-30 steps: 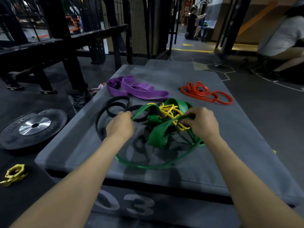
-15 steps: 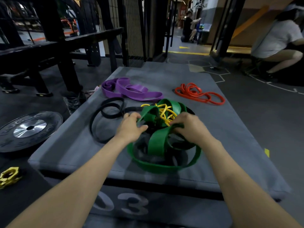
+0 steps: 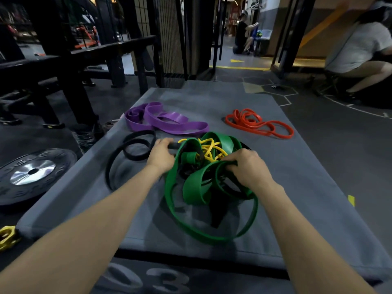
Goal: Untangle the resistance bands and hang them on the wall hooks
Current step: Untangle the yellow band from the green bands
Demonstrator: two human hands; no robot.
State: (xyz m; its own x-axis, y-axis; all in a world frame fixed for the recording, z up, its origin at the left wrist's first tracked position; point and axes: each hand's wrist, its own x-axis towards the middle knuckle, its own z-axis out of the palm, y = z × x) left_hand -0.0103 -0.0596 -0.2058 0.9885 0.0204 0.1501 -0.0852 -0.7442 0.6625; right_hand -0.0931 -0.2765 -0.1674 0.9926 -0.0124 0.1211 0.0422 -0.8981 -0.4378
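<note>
1. Nearest is a grey padded box (image 3: 131, 211) with a matte, scuffed top and large pale numerals on its front face; it serves as the counter for all the bands.
2. On its near half lies the knot: a wide, flat green band (image 3: 197, 187) of smooth rubber, looped and folded over itself, its biggest loop resting on the pad toward the viewer.
3. The right hand (image 3: 248, 166) has its fingers curled round a fold of the green band at the right of the knot.
4. The left hand (image 3: 161, 154) grips a black band (image 3: 129, 149) where it enters the knot; that band's free loops lie flat on the pad to the left.
5. A thin, cord-like yellow band (image 3: 209, 148) is bunched in the middle of the green folds, just beyond the hands.
6. Farther back, a broad glossy purple band (image 3: 167, 122) lies apart at the left and a narrow red band (image 3: 258, 124) lies apart at the right, each in loose coils clear of the knot.
7. By my reading the work is early to middling: two bands look freed, while green, black and yellow are tangled together.
8. No wall hooks can be seen, so nothing appears hung; all the hanging is left.
9. On the floor at the left sit a black weight plate (image 3: 31, 175) with a shiny metal hub and a yellow collar (image 3: 7, 238).
</note>
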